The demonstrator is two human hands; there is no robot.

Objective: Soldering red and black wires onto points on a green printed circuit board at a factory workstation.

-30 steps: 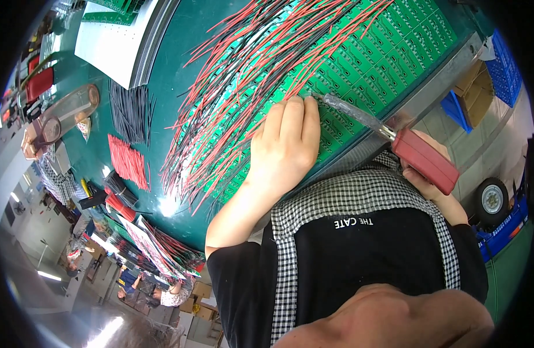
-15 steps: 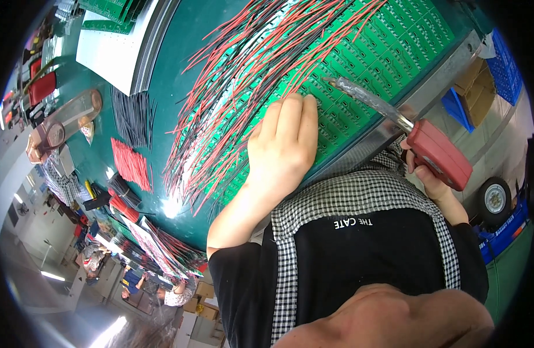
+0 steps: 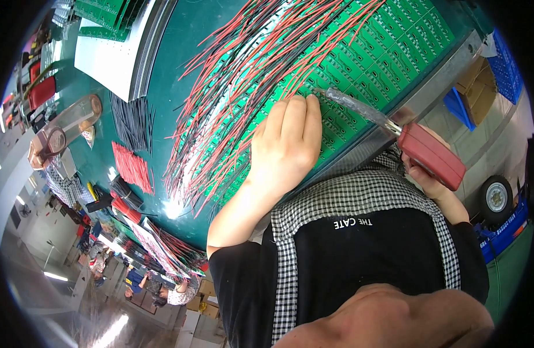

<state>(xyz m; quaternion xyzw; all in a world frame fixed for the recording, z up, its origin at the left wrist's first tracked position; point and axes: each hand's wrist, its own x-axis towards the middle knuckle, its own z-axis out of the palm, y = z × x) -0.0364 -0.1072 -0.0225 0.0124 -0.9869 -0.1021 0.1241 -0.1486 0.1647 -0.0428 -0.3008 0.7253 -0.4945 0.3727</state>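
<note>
My right hand (image 3: 423, 180) is wrapped round the grip of a red soldering gun (image 3: 432, 155). Its long barrel points left across the green circuit board panel (image 3: 388, 61), and the tip is just beside the fingertips of my left hand (image 3: 287, 139). That hand rests on the panel, fingers pressed together and bent down. Whatever they pinch is hidden beneath them. Red and black wires (image 3: 249, 75) lie in a dense layer over the panel's left part, some red ones running up to my left fingertips.
Bundles of black wires (image 3: 132, 122) and red wires (image 3: 132, 167) lie left on the green tabletop (image 3: 174, 81). Beyond them is a clear plastic bottle (image 3: 75, 124). More green boards (image 3: 107, 14) lie at the top left. A metal edge (image 3: 417, 95) borders the table near me; blue crates (image 3: 504, 69) stand right.
The soldering gun has shifted left, its tip coming down closer to my left fingertips. My left hand has moved very slightly right, still with its fingers together.
</note>
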